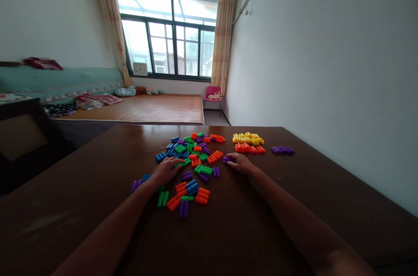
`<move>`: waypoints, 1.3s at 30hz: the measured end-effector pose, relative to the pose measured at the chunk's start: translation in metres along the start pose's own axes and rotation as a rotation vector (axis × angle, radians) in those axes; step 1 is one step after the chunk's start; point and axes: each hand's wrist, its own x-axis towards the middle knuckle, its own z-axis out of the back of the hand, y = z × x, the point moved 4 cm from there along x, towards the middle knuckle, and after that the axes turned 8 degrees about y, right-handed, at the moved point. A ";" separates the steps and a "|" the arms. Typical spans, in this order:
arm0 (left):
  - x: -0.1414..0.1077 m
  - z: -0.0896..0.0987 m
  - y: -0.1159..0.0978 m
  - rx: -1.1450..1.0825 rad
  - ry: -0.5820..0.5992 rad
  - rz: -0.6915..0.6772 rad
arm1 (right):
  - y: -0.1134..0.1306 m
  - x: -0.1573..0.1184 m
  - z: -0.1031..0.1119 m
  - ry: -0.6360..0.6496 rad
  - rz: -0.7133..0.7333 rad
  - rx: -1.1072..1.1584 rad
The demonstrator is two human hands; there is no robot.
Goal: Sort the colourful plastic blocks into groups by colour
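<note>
Small ribbed plastic building pieces in several colours lie in a loose pile on the dark brown table. My right hand (241, 163) is at the pile's right side, its fingers and thumb closed on a purple plastic piece (226, 160). On the left, my left hand (167, 170) rests low over the pile with thumb and fingers apart. Its fingertips are beside a green piece (186, 162); what lies under the palm is hidden. Blue pieces (176, 152) gather beyond that hand. Nearer me are orange pieces (201, 197) and a purple piece (183, 209).
Right of the pile are sorted groups: yellow pieces (247, 138), orange pieces (250, 149) and a purple row (282, 150). The table (235, 228) meets a white wall on the right. Beyond stand a bed (163, 108) and a pink chair (213, 91) under a window.
</note>
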 end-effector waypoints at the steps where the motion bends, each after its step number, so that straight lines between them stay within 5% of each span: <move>1: 0.000 0.000 -0.001 -0.003 0.005 0.001 | 0.001 -0.002 0.001 0.016 0.011 0.003; 6: 0.001 0.000 0.002 -0.004 0.001 -0.005 | 0.000 -0.017 0.003 0.047 0.006 0.071; 12: 0.002 -0.004 0.010 -0.019 -0.008 -0.004 | 0.000 -0.033 -0.004 -0.078 0.017 0.095; 15: 0.002 -0.003 0.010 -0.032 -0.004 -0.004 | -0.014 -0.029 0.019 -0.171 -0.002 0.117; 18: 0.001 -0.002 0.009 -0.035 0.012 0.007 | -0.065 -0.031 0.073 -0.431 -0.136 0.160; 21: 0.001 -0.001 0.008 -0.031 0.021 0.010 | -0.142 -0.052 0.127 -0.700 -0.405 0.116; 24: 0.001 -0.001 0.010 -0.031 0.018 0.013 | -0.205 -0.082 0.150 -0.853 -0.659 -0.014; 26: 0.001 -0.002 0.013 -0.028 0.017 0.013 | -0.222 -0.093 0.148 -0.839 -0.726 -0.110; 35: 0.001 -0.005 0.017 -0.004 0.037 0.014 | -0.202 -0.082 0.119 -0.522 -0.769 -0.394; 39: -0.001 -0.003 0.012 -0.004 0.026 -0.002 | -0.199 -0.085 0.127 -0.636 -0.679 -0.400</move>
